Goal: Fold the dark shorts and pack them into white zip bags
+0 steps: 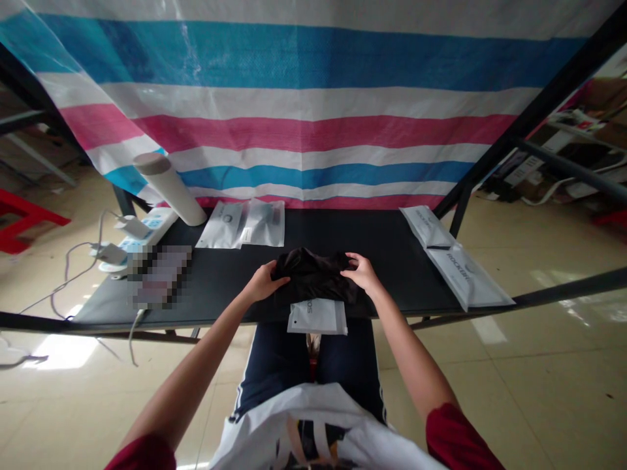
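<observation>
A bunched black cloth [313,274] lies near the front edge of the black table [382,248]. My left hand [264,281] grips its left side with curled fingers. My right hand [361,271] pinches its right side. Under the cloth a white plastic pouch [317,318] with printed letters sticks out over the table edge, above my lap.
Two clear-white pouches [245,224] lie at the back centre, and two more branded pouches [455,261] at the right. A cardboard tube [169,186] leans at the back left beside a power strip [142,235] with plugs and cables. A striped tarp [313,104] hangs behind.
</observation>
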Tool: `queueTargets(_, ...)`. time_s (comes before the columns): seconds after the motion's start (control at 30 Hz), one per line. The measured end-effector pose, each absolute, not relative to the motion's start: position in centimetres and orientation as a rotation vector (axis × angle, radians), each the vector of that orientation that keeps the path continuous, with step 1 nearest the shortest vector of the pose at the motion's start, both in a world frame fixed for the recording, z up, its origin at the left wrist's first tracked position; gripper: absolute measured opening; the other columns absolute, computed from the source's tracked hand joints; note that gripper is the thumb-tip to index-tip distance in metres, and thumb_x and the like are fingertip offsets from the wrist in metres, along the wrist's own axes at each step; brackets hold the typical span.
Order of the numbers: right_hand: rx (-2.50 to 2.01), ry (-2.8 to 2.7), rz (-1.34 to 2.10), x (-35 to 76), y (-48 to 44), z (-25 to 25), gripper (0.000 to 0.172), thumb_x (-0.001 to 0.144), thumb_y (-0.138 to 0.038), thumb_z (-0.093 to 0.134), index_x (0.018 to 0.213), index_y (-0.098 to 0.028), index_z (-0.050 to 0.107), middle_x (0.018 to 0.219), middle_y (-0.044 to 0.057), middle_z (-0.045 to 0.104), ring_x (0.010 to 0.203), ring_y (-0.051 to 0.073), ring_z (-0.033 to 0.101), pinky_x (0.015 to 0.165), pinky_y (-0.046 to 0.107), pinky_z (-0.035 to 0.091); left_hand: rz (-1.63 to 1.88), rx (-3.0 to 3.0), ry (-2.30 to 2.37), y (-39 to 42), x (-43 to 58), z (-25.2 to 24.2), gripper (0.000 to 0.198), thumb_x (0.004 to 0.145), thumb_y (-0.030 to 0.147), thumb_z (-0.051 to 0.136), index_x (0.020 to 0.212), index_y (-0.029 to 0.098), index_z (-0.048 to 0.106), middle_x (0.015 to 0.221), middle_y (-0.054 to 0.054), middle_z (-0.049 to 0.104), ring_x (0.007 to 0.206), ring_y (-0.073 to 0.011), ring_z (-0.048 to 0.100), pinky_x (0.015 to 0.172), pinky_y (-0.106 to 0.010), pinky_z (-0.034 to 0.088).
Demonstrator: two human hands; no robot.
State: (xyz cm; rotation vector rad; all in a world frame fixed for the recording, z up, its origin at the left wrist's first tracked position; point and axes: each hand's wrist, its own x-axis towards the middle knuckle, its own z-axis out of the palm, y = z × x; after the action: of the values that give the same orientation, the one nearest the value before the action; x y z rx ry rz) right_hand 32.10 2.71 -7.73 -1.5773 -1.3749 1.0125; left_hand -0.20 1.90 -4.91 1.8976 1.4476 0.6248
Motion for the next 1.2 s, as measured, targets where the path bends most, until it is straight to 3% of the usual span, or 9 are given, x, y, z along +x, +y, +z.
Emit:
queueTargets(0.13,-1.399,-1.434,1.196,32.9,2.0,-7.7,0.057,0.058,-0.01,0.073,0.114,-0.017,0.066,0.105,0.008,0.072,0.096,0.022,0.067,0.085,0.035,0.053,0.764,1.794,1.321,1.2,-0.2,-5.0,0.046,0.073,0.047,0.07,0.104,0.015,0.06,0.087,-0.004,0.067,0.081,-0.0203,0.063,0.075,-0.034,0.051)
queueTargets(0.23,-1.305,-1.581,1.223,33.2,1.5,-7.4,0.035,0.064,-0.013,0.069,0.098,-0.016,0.07,0.097,0.007,0.073,0.089,0.022,0.066,0.082,0.035,0.052,0.832,1.727,1.258,1.0,-0.4,-5.1,0.058,0.07,0.04,0.073,0.119,0.014,0.056,0.096,-0.006,0.069,0.089,-0.0223,0.065,0.082,-0.037,0.052)
queueTargets(0.37,-1.187,-1.692,1.031,33.4,0.8,-7.3,0.01,0.069,-0.013,0.06,0.071,-0.017,0.068,0.083,0.004,0.066,0.081,0.019,0.062,0.077,0.032,0.049,0.856,1.732,1.274,0.7,-0.6,-5.0,0.021,0.073,0.032,0.066,0.086,0.016,0.063,0.074,-0.001,0.062,0.072,-0.0176,0.06,0.069,-0.031,0.049)
queueTargets(0.47,-1.098,-1.76,0.901,33.5,0.2,-7.4,0.017,0.064,-0.006,0.051,0.057,-0.018,0.061,0.082,0.003,0.058,0.079,0.017,0.059,0.075,0.031,0.047,0.939,1.833,1.181,0.4,-0.6,-5.2,0.007,0.069,0.017,0.055,0.062,0.017,0.056,0.074,-0.001,0.056,0.074,-0.0156,0.057,0.072,-0.03,0.047)
queueTargets(0.63,-1.144,-1.823,0.739,33.4,-0.8,-7.1,0.024,0.067,-0.002,0.048,0.063,-0.019,0.065,0.092,0.006,0.058,0.09,0.02,0.061,0.082,0.034,0.048,0.997,1.91,1.167,0.2,-0.6,-5.8,0.016,0.055,0.008,0.044,0.058,0.017,0.056,0.084,-0.004,0.054,0.084,-0.0168,0.056,0.084,-0.035,0.045)
queueTargets(0.87,-1.243,-2.005,0.612,33.7,-3.8,-4.7,0.033,0.073,-0.013,0.062,0.104,-0.022,0.071,0.127,0.01,0.057,0.12,0.026,0.055,0.104,0.042,0.043,0.928,1.989,1.215,-1.5,-2.1,-3.1,0.021,0.074,0.025,0.057,0.09,0.019,0.069,0.116,-0.008,0.056,0.113,-0.0263,0.051,0.103,-0.045,0.038)
queueTargets(0.97,-1.278,-2.104,0.56,34.0,-5.5,-4.4,0.04,0.076,-0.028,0.071,0.115,-0.022,0.069,0.139,0.011,0.052,0.128,0.029,0.049,0.108,0.045,0.041,0.841,2.091,1.267,-2.8,-2.3,-2.7,0.023,0.085,0.037,0.055,0.087,0.021,0.072,0.12,-0.006,0.056,0.115,-0.0268,0.048,0.105,-0.046,0.037)
queueTargets(1.1,-1.355,-2.136,0.456,33.9,-6.5,-5.3,0.022,0.088,-0.038,0.062,0.099,-0.025,0.076,0.138,0.008,0.055,0.13,0.03,0.048,0.108,0.049,0.039,0.831,2.174,1.399,-3.7,-1.8,-4.2,0.035,0.09,0.044,0.055,0.067,0.02,0.066,0.113,-0.006,0.057,0.108,-0.0241,0.05,0.098,-0.041,0.042)
queueTargets(1.2,-1.442,-2.077,0.444,33.4,-5.9,-5.9,0.028,0.094,-0.033,0.053,0.078,-0.024,0.075,0.124,0.008,0.065,0.114,0.027,0.06,0.099,0.046,0.044,0.88,2.192,1.476,-3.5,-1.2,-5.5,0.03,0.087,0.046,0.06,0.074,0.019,0.063,0.11,-0.008,0.056,0.104,-0.0236,0.052,0.096,-0.041,0.043)
